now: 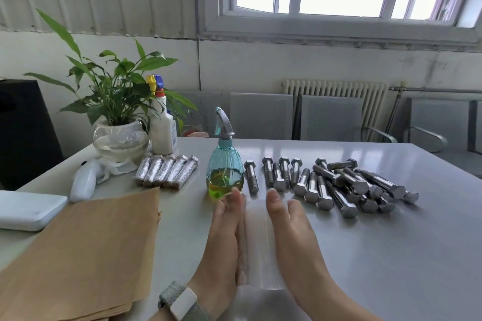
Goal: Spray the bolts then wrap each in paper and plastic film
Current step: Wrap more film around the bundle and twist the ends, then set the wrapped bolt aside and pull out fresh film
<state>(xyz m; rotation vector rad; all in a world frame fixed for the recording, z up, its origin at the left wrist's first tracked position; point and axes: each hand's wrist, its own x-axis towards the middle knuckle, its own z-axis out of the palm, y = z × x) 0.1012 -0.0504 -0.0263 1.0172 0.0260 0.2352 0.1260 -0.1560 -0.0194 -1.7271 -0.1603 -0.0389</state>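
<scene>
your left hand (224,227) and right hand (289,229) lie flat, fingers straight, grip open, pressing the plastic film (258,240) on the tabletop (391,255) near loose bolts (339,187).

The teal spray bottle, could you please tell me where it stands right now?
In the head view the teal spray bottle stands upright mid-table, just beyond the left hand, between the row of wrapped bolts on its left and the bare bolts on its right.

Nothing readable here

The white trigger bottle (163,128) at the counter's far left edge has a blue-and-white label, but the print's way too small and blurry to make out any words.
</scene>
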